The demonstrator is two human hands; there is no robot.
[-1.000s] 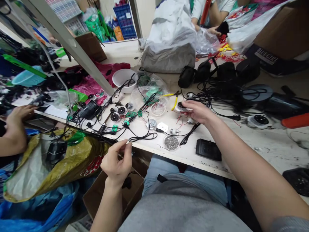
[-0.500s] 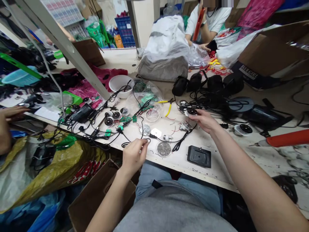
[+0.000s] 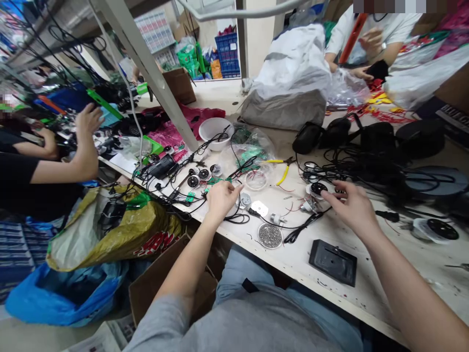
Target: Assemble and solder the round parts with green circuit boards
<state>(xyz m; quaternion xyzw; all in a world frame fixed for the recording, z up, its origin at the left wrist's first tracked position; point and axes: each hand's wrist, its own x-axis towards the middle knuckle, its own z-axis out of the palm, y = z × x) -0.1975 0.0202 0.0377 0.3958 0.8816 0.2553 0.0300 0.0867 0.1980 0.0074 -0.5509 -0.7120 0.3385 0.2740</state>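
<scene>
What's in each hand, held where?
Right hand seems to grip a round white-and-black disc unit by its rim, though that's hard to confirm. Left hand holds nothing visible.

No clearly legible text: red lettering (image 3: 154,239), too distorted to read, on a yellow plastic bag (image 3: 124,234) below and left of the left hand (image 3: 222,200); white lettering (image 3: 454,119), cut off, on a dark box (image 3: 432,107) far beyond the right hand (image 3: 351,206).
</scene>
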